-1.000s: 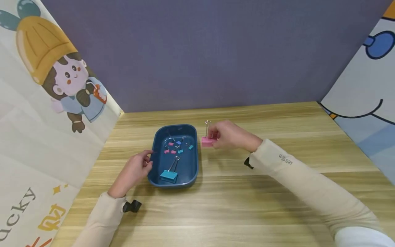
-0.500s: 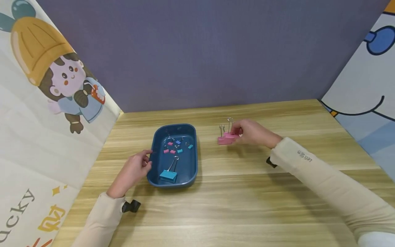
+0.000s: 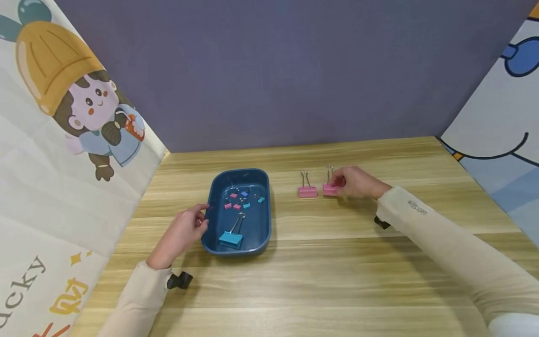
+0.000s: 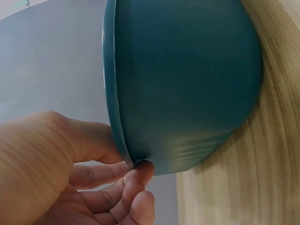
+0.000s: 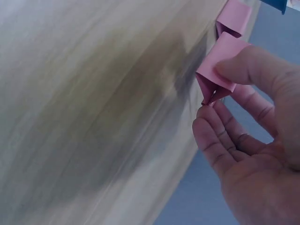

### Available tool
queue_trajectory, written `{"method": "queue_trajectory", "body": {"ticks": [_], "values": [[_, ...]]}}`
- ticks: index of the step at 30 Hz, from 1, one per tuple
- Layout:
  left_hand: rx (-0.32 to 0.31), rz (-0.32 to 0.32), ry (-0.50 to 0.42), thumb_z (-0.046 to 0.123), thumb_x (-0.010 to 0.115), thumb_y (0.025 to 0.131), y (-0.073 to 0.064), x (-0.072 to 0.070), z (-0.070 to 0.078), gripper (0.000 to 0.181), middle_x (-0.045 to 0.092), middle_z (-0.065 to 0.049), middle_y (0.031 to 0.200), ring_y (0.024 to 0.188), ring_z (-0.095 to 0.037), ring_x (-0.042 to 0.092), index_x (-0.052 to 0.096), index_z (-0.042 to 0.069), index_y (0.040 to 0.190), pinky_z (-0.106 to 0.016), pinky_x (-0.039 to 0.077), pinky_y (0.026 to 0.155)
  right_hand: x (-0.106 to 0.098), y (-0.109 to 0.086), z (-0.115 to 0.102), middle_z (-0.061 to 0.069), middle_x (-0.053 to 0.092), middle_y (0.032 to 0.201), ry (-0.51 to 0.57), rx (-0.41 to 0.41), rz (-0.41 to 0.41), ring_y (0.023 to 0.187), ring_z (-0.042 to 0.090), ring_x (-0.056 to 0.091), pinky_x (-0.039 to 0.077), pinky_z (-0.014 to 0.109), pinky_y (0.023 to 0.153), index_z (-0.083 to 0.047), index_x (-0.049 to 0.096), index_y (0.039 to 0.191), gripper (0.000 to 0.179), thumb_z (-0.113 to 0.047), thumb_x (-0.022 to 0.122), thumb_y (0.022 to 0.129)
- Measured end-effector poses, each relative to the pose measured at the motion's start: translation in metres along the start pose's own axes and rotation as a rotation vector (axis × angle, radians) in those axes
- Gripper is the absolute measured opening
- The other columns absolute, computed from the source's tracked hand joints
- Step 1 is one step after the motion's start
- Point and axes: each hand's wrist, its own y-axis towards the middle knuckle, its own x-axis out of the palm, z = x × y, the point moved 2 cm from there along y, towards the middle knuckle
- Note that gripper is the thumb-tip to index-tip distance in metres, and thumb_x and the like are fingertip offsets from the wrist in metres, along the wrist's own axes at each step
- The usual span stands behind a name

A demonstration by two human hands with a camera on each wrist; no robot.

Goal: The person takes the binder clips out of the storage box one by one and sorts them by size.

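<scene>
My right hand pinches a large pink binder clip by its body, with the wire handles pointing up and away. In the right wrist view the thumb presses on the flat face of this clip. Just left of it a second pink binder clip stands on the table, handles up. My left hand grips the left rim of a dark blue plastic bin; in the left wrist view thumb and fingers pinch the bin's lip. Inside lies a large teal binder clip.
Several small binder clips lie in the bin's far half, among them a pink one, a blue one and a teal one. The wooden table meets a purple-grey panel at the back, with printed walls at both sides.
My right hand has carried its pink binder clip rightward, away from the bin, past the second pink clip, which was hidden at first. My left hand stays on the bin's rim.
</scene>
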Motion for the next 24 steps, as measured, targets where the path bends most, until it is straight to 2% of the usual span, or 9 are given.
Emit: {"method": "queue_trajectory", "body": {"ticks": [9,18,24], "values": [[-0.01,-0.004,-0.004,0.0,0.061,0.087,0.0,0.0,0.001,0.04,0.057,-0.007,0.083,0.07,-0.018,0.053,0.053,-0.007,0.125,-0.026,0.047,0.056,0.008,0.012,0.003,0.005,0.063,0.085,0.03,-0.02,-0.06,0.078,0.019,0.057,0.049,0.034,0.069,-0.007,0.068,0.091,0.015,-0.002,0.073,0.077],[-0.013,-0.004,-0.015,0.001,0.061,0.087,-0.003,-0.003,-0.003,0.04,0.057,-0.007,0.083,0.07,-0.018,0.053,0.053,-0.006,0.125,-0.026,0.047,0.055,0.01,0.02,-0.006,0.003,0.064,0.086,0.052,0.037,-0.101,0.08,0.021,0.058,0.049,0.036,0.071,-0.008,0.069,0.095,0.019,-0.001,0.073,0.078],[0.007,-0.004,-0.016,0.001,0.061,0.086,-0.004,-0.006,-0.005,0.039,0.058,-0.007,0.083,0.07,-0.018,0.054,0.054,-0.006,0.124,-0.026,0.047,0.056,0.006,0.022,-0.017,0.01,0.064,0.1,0.039,0.043,-0.065,0.091,0.025,0.057,0.047,0.042,0.08,-0.003,0.067,0.105,0.025,-0.007,0.071,0.081]]}}
